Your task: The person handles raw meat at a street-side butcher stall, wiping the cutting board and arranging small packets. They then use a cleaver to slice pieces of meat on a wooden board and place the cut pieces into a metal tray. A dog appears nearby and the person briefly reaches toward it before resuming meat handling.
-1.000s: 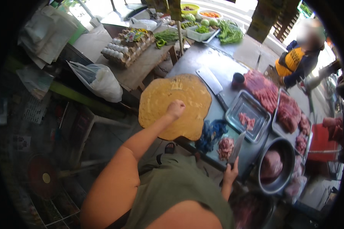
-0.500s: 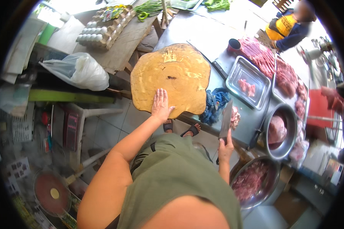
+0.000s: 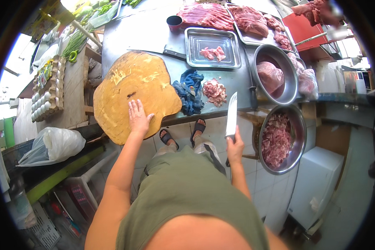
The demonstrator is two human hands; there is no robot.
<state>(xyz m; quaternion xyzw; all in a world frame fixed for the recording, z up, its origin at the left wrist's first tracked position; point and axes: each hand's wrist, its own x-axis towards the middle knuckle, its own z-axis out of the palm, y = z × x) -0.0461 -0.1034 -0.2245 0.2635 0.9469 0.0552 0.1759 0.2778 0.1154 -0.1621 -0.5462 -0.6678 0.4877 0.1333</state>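
Note:
My left hand (image 3: 139, 118) lies flat on a thick round wooden chopping block (image 3: 143, 85), fingers stretched out and holding nothing. In my right hand (image 3: 235, 146) is a broad-bladed kitchen knife (image 3: 232, 112), its blade upright in the view, off the table's front edge. Just beyond the blade tip sits a small pile of chopped meat (image 3: 214, 92) on the metal table (image 3: 233, 77). A crumpled blue cloth (image 3: 189, 91) lies between that pile and the block. Large metal bowl (image 3: 297, 155) of cut meat stands to the right of the knife.
A metal tray (image 3: 191, 38) with a few meat pieces, a second knife (image 3: 174, 54), a dark cup (image 3: 174, 22) and large meat slabs (image 3: 206, 16) sit farther back. Another bowl (image 3: 293, 79) holds a big meat chunk. Egg trays (image 3: 50, 89) and a plastic bag (image 3: 56, 146) are at left.
My view has swung to the right, so the block and table appear farther left. My left hand stays flat on the block, and my right hand still holds the knife.

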